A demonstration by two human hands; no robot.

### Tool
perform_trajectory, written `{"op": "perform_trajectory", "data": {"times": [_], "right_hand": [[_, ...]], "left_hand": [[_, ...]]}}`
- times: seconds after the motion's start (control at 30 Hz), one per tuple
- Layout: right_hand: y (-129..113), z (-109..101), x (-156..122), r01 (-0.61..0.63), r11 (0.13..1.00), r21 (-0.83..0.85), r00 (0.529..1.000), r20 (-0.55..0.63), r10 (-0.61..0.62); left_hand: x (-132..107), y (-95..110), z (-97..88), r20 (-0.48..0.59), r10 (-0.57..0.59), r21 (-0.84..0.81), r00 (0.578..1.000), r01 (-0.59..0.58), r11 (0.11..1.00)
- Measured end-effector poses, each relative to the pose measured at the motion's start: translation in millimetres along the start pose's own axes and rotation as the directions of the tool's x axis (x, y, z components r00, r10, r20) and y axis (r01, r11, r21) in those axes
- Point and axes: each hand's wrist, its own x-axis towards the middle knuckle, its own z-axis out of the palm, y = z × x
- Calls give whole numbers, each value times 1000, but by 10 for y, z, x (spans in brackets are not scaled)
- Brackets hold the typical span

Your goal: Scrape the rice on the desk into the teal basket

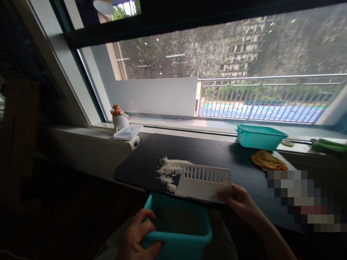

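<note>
My left hand (142, 234) is wrapped over the rim of a teal plastic bin (177, 236), which sits just below the table's front edge. In my right hand (240, 202) is a flat white plastic scraper (202, 187) with a row of long slots along its far side; my thumb lies on top at its right end. The scraper rests low over the table, its left edge against a spread of white rice-like grains (173, 167). Some grains lie close to the table's front edge. The bin's inside is dark, and its contents cannot be made out.
The dark table (214, 150) stands against the window sill. A second teal bin (261, 137) is at the back right, by a yellow cloth (269, 160). A clear plastic lid (128, 132) lies on the radiator (92, 148) at left, near a white pot (120, 121). The right table edge is blurred out.
</note>
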Motion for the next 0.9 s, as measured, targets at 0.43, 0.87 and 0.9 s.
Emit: {"op": "perform_trajectory", "data": {"times": [0.43, 0.87, 0.9], "right_hand": [[-28, 28, -11, 22, 999, -27, 999, 40, -21], [-26, 43, -4, 33, 999, -37, 999, 9, -33], [-27, 47, -4, 34, 999, -38, 999, 8, -33]], "left_hand": [[-20, 16, 36, -40, -50, -66, 998, 47, 997], [-17, -44, 63, 33, -41, -26, 999, 42, 999], [-15, -40, 64, 32, -39, -29, 999, 40, 999]]}}
